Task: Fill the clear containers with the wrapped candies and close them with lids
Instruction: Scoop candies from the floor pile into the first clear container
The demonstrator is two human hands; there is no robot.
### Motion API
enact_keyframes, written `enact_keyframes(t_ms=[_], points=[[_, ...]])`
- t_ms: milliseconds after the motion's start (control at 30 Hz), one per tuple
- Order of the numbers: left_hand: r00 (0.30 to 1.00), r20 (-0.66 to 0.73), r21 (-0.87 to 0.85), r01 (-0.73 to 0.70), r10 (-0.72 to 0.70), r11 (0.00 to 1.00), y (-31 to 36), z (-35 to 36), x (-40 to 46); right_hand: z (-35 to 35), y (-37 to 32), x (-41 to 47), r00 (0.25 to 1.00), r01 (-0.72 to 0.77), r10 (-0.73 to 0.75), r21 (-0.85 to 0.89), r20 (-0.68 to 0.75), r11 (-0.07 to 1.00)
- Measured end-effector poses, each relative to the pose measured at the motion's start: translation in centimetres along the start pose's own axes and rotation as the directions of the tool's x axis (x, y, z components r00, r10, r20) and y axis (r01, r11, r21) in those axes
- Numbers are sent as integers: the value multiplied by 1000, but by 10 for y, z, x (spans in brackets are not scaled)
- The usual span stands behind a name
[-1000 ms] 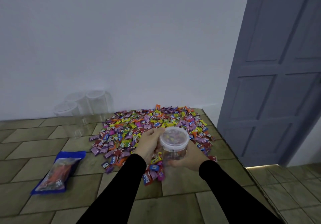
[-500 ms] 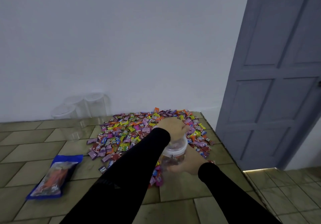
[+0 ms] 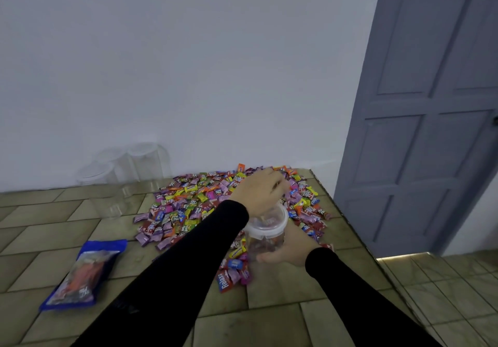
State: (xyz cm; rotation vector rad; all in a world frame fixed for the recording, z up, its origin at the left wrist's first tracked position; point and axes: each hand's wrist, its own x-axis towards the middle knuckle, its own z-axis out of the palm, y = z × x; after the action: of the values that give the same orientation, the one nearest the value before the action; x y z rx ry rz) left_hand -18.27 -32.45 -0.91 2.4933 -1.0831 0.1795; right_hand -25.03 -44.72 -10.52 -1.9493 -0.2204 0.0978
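step: seating lid | clear container with candies inside, at the near edge of the candy pile | right hand curled round its base | left hand over the lid, finger spread unclear | advice: brace base, press evenly round rim until lid sits level

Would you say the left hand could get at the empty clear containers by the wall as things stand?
Probably yes: the left hand hovers over the lidded container, seemingly holding nothing, and nothing stands between it and the empty containers, though it is a long stretch leftwards.
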Motion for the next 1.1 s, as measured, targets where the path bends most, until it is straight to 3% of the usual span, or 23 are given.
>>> enact_keyframes(t_ms=[67, 133, 267, 467, 567, 700, 800, 867, 1000, 1100], points=[[1000, -2, 34, -28, 28, 999, 1, -12, -18, 1, 0, 0, 1000, 14, -14, 0, -10, 1000], [996, 64, 173, -66, 55, 983, 1, -17, -40, 3, 3, 1, 999, 26, -26, -5, -25, 1000], [983, 182, 345, -65, 2, 936, 6, -10, -67, 10, 8, 3, 993, 85, -82, 35, -88, 996], [990, 99, 592, 23, -101, 806, 29, 16, -77, 20, 2, 5, 982, 61, -69, -54, -178, 997], [990, 87, 569, 41, -110, 821, 24, 23, -79, 22, 6, 8, 989, -3, -11, -92, -150, 996], [992, 115, 500, -11, -54, 866, 14, 18, -78, 26, 0, 7, 967, 48, -67, -83, -244, 995], [999, 44, 333, 3, -19, 943, 8, 12, -80, 24, 1, 3, 960, 122, -126, -32, -251, 992], [999, 22, 311, 24, -33, 950, 8, 8, -79, 23, 0, -1, 955, 155, -154, -17, -255, 988], [985, 105, 234, 109, -137, 966, 4, 7, -72, 24, 2, -3, 965, 117, -111, 11, -236, 993], [983, 136, 231, 93, -127, 969, 0, 8, -67, 23, 3, -2, 968, 96, -96, -11, -232, 995]])
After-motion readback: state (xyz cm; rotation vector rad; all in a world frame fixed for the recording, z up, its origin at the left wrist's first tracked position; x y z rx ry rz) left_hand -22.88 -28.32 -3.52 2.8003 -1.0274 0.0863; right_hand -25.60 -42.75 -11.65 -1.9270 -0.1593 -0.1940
